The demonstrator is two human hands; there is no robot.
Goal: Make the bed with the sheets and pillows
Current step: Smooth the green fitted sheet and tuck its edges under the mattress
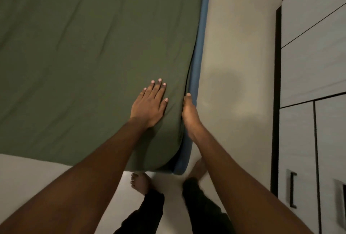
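Left forearm [84, 173] and right forearm [239, 173], both bare, reach in from the bottom edge towards the near corner of the bed.

Left hand [149, 102]: lies flat on the green sheet [84, 46], fingers straight and slightly spread, released, palm pressing the cloth.

Right hand [189, 115]: set edge-on just right of the left fingers, against the blue mattress [198, 56] side at the sheet's hem, thumb uppermost. Its fingers are hidden behind the hand, so I cannot tell whether they grasp the hem.

Sheet: covers the mattress top under, left of and beyond the left fingertips. Its long axis runs away from the fingertips, parallel to the exposed blue side. Its corner wraps the mattress behind the wrists.

Wardrobe [314, 65]: well right of the right thumb, doors closed, contents hidden.

Bare feet [140, 183]: on the pale floor [234, 46] below the wrists.
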